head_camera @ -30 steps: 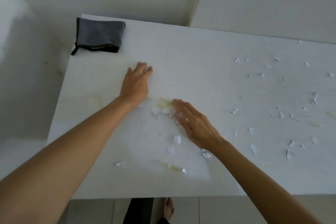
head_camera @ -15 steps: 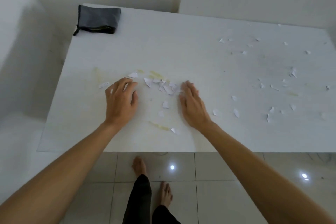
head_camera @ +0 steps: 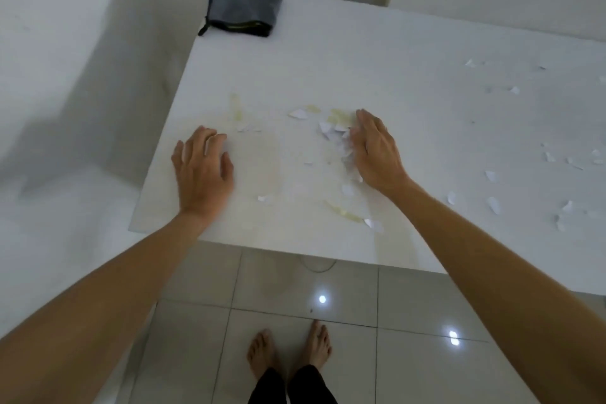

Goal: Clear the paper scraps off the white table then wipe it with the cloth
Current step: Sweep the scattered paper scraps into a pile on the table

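Looking down from the head camera, a white table (head_camera: 410, 82) fills the upper right of the view, set into a corner of pale walls; two bare forearms reach onto it from below. The left hand (head_camera: 203, 170) lies palm down near the table's left edge, fingers spread and relaxed, gripping nothing; motion blur softens it. The right hand (head_camera: 377, 154) stands on its edge nearer the middle, fingers straight and together, its palm side touching a loose cluster of paper scraps (head_camera: 331, 129); it holds nothing either. A few more white scraps lie between the two hands and toward the near edge, among faint yellowish smears (head_camera: 236, 106) on the surface; many other scraps (head_camera: 492, 203) are scattered well apart across the right side of the table. A folded dark grey cloth (head_camera: 244, 11) sits at the far left corner, well away from both hands. Below the table edge, a glossy tiled floor (head_camera: 410, 354) shows bright reflected spots, and the person's bare feet (head_camera: 290, 354) with dark trouser cuffs.
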`<state>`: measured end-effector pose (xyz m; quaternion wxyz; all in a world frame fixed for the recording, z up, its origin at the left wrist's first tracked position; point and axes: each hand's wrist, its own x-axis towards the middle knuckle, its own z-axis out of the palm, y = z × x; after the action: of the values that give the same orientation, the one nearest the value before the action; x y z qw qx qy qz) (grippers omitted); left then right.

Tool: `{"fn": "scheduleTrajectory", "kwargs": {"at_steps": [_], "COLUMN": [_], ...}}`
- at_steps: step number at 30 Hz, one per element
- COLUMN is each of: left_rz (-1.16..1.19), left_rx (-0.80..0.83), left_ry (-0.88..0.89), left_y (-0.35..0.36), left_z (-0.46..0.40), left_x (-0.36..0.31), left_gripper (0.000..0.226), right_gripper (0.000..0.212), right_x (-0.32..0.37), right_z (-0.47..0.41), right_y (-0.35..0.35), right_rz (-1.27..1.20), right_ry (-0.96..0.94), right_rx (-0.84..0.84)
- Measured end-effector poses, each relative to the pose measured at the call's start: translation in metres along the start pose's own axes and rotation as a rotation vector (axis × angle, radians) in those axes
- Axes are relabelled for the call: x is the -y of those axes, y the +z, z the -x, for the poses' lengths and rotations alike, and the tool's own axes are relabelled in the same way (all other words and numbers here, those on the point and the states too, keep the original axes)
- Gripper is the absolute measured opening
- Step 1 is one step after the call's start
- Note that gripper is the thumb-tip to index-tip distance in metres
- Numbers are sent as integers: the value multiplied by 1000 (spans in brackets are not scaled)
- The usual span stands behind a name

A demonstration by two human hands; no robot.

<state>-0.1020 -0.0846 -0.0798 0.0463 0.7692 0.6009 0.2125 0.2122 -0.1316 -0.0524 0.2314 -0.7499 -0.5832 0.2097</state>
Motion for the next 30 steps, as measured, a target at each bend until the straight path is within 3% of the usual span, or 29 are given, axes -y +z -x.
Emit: {"fn": "scheduleTrajectory", "kwargs": {"at_steps": [3, 9, 13, 18, 22, 26, 28, 30], "left_rz": [15, -6, 59, 65, 83, 48, 33, 34], "left_rx": [23, 42, 43, 41, 45, 108, 129, 128], "left_ry": [-33, -104, -105, -103, -105, -52, -23, -23], "left_y": [5, 5, 3, 0, 1, 5, 6, 5], "left_z": [1, 4, 1, -1, -2, -3, -3, -3], "left_x": [5, 4, 7, 8, 6, 6, 6, 6], "left_gripper": [33, 42, 43, 42, 42, 50, 53, 53], "right_gripper": [47, 32, 44, 49, 44, 33, 35, 46], "right_x": [17, 72, 119, 124, 83, 72, 79, 86], "right_z": [-4, -19, -49, -55, -21, -10, -13, -12], "right_y": [15, 33, 70, 89, 65, 48, 55, 68], "right_rz": [97, 138, 259, 379, 525, 669, 534, 467], "right_ry": [-160, -305, -494, -500, -602, -447, -442, -565], "right_rx": [80, -16, 159, 349, 13, -213, -165, 45]}}
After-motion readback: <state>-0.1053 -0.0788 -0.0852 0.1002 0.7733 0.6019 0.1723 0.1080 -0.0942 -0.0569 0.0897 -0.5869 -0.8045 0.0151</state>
